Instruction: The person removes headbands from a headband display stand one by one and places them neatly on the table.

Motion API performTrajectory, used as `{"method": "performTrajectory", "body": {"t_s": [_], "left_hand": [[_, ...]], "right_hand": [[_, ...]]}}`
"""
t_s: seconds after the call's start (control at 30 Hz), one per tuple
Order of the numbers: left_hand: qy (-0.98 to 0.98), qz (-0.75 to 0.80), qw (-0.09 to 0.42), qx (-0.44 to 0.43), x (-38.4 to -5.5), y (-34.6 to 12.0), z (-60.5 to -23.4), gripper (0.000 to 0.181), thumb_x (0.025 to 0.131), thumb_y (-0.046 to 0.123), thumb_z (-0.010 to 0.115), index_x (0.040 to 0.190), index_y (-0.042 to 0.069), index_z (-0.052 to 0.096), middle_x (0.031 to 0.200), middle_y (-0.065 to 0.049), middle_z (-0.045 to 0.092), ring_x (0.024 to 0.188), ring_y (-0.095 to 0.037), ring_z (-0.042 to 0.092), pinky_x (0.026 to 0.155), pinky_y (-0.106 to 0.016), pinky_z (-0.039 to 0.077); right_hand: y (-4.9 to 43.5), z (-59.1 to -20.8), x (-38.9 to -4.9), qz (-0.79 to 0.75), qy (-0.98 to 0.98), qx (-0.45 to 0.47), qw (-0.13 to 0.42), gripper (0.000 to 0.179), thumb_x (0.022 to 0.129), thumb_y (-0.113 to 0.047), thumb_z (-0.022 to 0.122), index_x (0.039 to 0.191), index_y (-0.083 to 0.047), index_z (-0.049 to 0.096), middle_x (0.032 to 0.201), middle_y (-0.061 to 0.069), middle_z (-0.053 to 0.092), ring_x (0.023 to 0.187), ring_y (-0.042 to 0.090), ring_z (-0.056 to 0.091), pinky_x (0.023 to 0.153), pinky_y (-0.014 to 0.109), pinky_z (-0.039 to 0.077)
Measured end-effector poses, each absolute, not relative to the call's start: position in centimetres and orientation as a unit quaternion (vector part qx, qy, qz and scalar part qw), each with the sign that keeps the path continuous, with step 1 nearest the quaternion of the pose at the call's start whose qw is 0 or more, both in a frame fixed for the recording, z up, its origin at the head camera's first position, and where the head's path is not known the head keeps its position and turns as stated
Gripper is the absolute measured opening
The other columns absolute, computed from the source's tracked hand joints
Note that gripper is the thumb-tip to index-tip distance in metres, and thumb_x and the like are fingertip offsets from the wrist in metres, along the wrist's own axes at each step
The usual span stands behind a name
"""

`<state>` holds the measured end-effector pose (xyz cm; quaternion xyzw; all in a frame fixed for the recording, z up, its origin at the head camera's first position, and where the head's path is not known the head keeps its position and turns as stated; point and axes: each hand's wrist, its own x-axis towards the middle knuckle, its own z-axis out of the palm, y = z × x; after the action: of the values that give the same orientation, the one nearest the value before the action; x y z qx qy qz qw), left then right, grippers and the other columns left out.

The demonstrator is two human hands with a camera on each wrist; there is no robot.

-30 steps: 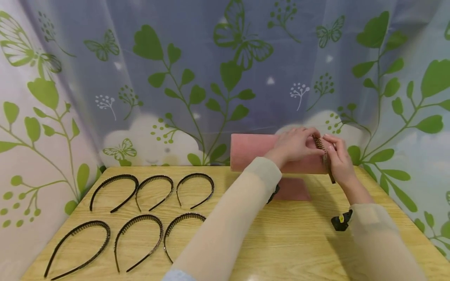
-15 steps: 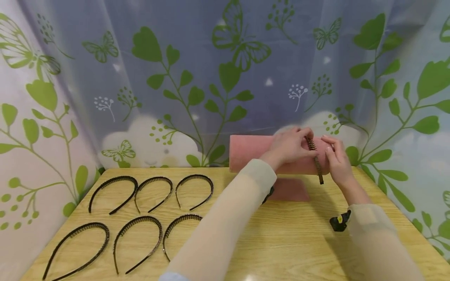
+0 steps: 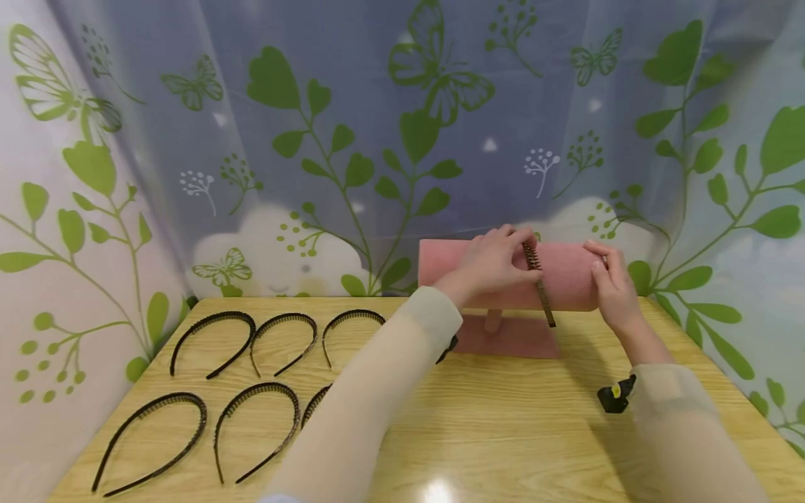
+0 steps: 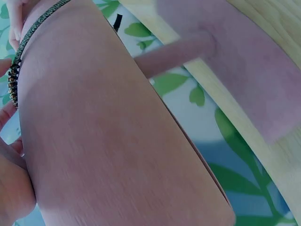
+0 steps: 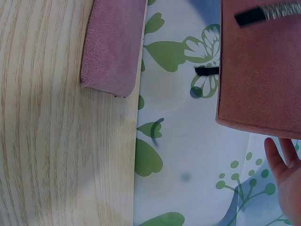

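Observation:
A pink velvety display roll (image 3: 569, 276) stands on a short post above its flat pink base (image 3: 512, 342). A dark toothed headband (image 3: 545, 302) sits over the roll right of its middle, glittery in the left wrist view. My left hand (image 3: 490, 260) pinches the headband at the top between thumb and fingers, the palm lying over the roll. At the roll's right end is my right hand (image 3: 616, 290), its fingertips touching the end with fingers fairly straight. In the right wrist view the headband's black tip (image 5: 250, 17) hangs in front of the roll.
More dark toothed headbands lie in two rows on the left of the wooden table (image 3: 478, 433), among them a front-left one (image 3: 202, 419). My left sleeve (image 3: 371, 377) partly covers the rightmost ones. A leaf-and-butterfly curtain (image 3: 352, 105) hangs behind the table.
The headband has slid left along the roll from near its right end, with my left hand moving along with it. My right hand stays at the right end, now apart from the headband.

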<state>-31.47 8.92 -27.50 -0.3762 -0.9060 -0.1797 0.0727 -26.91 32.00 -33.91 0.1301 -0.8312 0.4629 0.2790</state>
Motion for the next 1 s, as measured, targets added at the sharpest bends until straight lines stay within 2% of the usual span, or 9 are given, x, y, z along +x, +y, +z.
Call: {"method": "performTrajectory", "body": {"t_s": [0.17, 0.37, 0.63, 0.83, 1.0], "left_hand": [[-0.900, -0.186, 0.080, -0.385, -31.3, 6.9, -27.5, 0.038, 0.089, 0.055, 0.063, 0.116, 0.032, 0.051, 0.116, 0.008, 0.045, 0.104, -0.012, 0.045, 0.097, -0.034, 0.035], [-0.897, -0.184, 0.093, -0.391, -31.4, 4.8, -27.6, 0.039, 0.089, 0.054, 0.064, 0.118, 0.030, 0.052, 0.124, 0.007, 0.047, 0.114, -0.014, 0.046, 0.103, -0.036, 0.033], [-0.903, -0.174, 0.124, -0.373, -31.3, 1.9, -28.2, 0.041, 0.087, 0.056, 0.065, 0.117, 0.031, 0.054, 0.124, 0.005, 0.049, 0.114, -0.015, 0.047, 0.096, -0.045, 0.036], [-0.896, -0.189, 0.148, -0.373, -31.5, -0.2, -28.8, 0.045, 0.085, 0.055, 0.068, 0.121, 0.029, 0.057, 0.125, 0.002, 0.049, 0.115, -0.017, 0.048, 0.100, -0.040, 0.036], [-0.894, -0.193, 0.157, -0.373, -31.4, -1.5, -29.1, 0.042, 0.085, 0.052, 0.069, 0.119, 0.029, 0.058, 0.126, 0.001, 0.048, 0.113, -0.018, 0.049, 0.096, -0.038, 0.039]], "right_hand": [[32.4, -34.0, -27.0, 0.455, -0.834, 0.123, 0.285, 0.038, 0.105, -0.010, 0.029, 0.136, 0.010, 0.038, 0.145, 0.031, 0.033, 0.138, 0.043, 0.023, 0.113, 0.034, 0.016], [32.6, -34.2, -27.4, 0.446, -0.836, 0.125, 0.296, 0.038, 0.105, -0.010, 0.030, 0.136, 0.010, 0.039, 0.144, 0.031, 0.034, 0.138, 0.043, 0.024, 0.113, 0.031, 0.015], [31.9, -34.1, -27.1, 0.449, -0.837, 0.121, 0.289, 0.038, 0.105, -0.009, 0.029, 0.135, 0.012, 0.038, 0.144, 0.032, 0.034, 0.138, 0.044, 0.023, 0.112, 0.031, 0.015], [32.0, -34.0, -27.2, 0.446, -0.837, 0.121, 0.293, 0.038, 0.105, -0.010, 0.029, 0.135, 0.011, 0.039, 0.144, 0.031, 0.035, 0.139, 0.042, 0.024, 0.112, 0.031, 0.016], [32.1, -34.1, -27.4, 0.447, -0.836, 0.121, 0.293, 0.038, 0.105, -0.009, 0.029, 0.135, 0.011, 0.039, 0.144, 0.031, 0.035, 0.140, 0.041, 0.023, 0.113, 0.031, 0.015]]}}
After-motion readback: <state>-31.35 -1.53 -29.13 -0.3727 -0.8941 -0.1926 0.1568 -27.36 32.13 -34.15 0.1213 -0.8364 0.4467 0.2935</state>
